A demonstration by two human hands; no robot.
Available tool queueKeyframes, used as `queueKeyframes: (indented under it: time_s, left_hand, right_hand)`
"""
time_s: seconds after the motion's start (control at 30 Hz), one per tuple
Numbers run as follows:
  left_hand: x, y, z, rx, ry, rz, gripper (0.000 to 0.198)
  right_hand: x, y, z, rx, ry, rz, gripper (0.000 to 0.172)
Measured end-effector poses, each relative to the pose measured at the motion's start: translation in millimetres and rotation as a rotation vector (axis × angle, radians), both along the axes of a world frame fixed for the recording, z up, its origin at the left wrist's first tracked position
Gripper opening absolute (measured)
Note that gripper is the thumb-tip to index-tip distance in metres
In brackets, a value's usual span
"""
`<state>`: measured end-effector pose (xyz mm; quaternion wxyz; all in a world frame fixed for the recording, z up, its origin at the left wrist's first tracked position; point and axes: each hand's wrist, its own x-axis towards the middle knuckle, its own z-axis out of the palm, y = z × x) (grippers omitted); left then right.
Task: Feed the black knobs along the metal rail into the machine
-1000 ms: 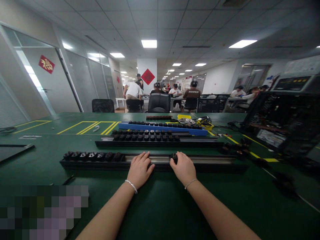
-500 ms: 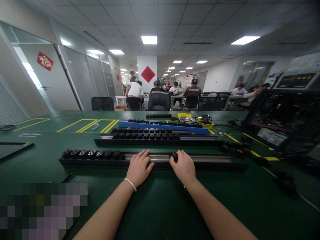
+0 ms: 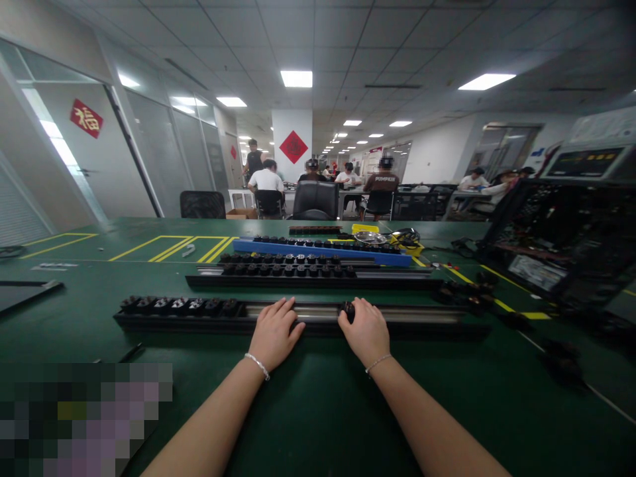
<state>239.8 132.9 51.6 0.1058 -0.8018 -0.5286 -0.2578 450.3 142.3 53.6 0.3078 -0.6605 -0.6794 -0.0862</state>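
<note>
A long black rail (image 3: 318, 314) with a bare metallic channel along its middle and right lies across the table before me. Several black socket modules (image 3: 179, 305) sit in a row at its left end. My left hand (image 3: 274, 331) rests on the rail's middle, palm down, fingers stretched out over the channel and holding nothing. Farther right, my right hand (image 3: 365, 331) has its thumb and fingers closed around a single black socket module (image 3: 348, 310) at the rail. The fingers partly hide that module, so I cannot tell how it is seated.
Behind lie another black rail (image 3: 308, 281) with modules and a blue rail (image 3: 322, 254). Dark parts and a cable (image 3: 566, 361) are at right, beside an open equipment case (image 3: 536, 232). A yellow tray (image 3: 365, 228) stands at the back. People sit at far tables.
Both hands keep nearly the same place on the rail, and the module stays in my right hand. The view has shifted very slightly. In the background, people have changed posture.
</note>
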Motion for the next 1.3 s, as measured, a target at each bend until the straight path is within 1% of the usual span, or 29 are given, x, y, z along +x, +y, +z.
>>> queueKeyframes:
  time_s: [0.23,0.5,0.8,0.97,1.13,1.3]
  left_hand:
    - [0,0,-0.3,-0.005,0.018,0.014,0.024]
    - [0,0,-1.0,0.004,0.018,0.009,0.025]
    - [0,1,-0.9,0.004,-0.018,-0.003,0.022]
    - [1,1,-0.2,0.001,-0.006,0.001,0.024]
    - [0,1,-1.5,0.014,-0.019,-0.004,0.022]
    - [0,1,-1.8,0.011,-0.021,-0.003,0.023]
  right_hand:
    - [2,0,-1.3,0.021,-0.001,-0.008,0.035]
    - [7,-1,0.4,0.002,0.006,-0.012,0.031]
    - [8,-1,-1.1,0.019,0.015,-0.003,0.033]
    - [10,0,-1.0,0.014,0.016,-0.038,0.036]
    - [12,0,-1.6,0.043,0.006,-0.043,0.034]
    - [12,0,-1.7,0.039,0.013,-0.05,0.033]
